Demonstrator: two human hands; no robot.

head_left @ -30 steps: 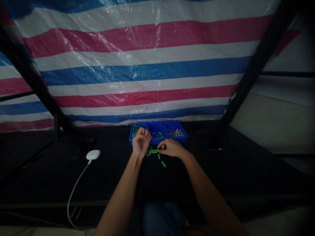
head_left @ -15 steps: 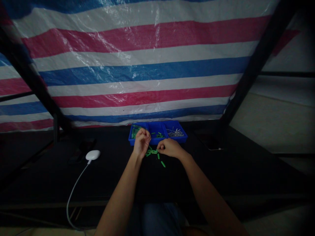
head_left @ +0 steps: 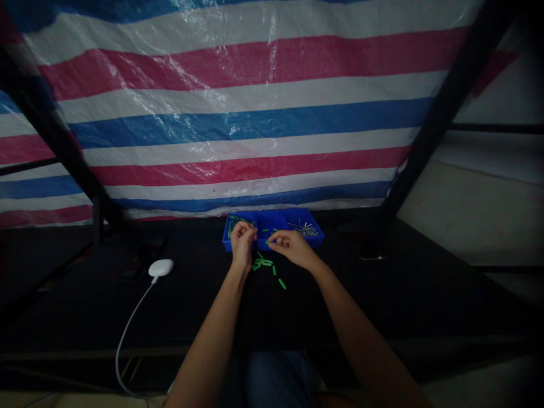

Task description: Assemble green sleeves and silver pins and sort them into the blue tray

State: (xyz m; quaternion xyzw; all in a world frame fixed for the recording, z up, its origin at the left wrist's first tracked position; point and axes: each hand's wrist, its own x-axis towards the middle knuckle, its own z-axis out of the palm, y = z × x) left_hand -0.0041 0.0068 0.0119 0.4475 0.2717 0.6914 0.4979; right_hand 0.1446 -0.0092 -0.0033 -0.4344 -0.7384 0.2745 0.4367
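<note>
A blue tray (head_left: pixel 317 241) with three compartments sits on the black table. Its left compartment holds green pieces, the middle one a few small green pieces, the right one silver metal pins (head_left: pixel 306 229). My right hand (head_left: pixel 291 248) pinches a small green piece (head_left: pixel 267 242) at the front of the middle compartment. Close by on the left, my left hand (head_left: pixel 243 243) has its fingers curled together before the left compartment; what they hold is too small to make out. Several green plastic pieces (head_left: pixel 263 263) lie loose on the table between and below the hands.
A white rounded device (head_left: pixel 161 267) with a white cable lies on the table at the left. Farther right, a dark flat object (head_left: pixel 372 252) rests on the table. A striped sheet (head_left: pixel 255 124) hangs behind, between black slanted posts.
My right hand has moved up and slightly left from the loose pile to the tray with a green piece in its fingers. My left hand has shifted slightly.
</note>
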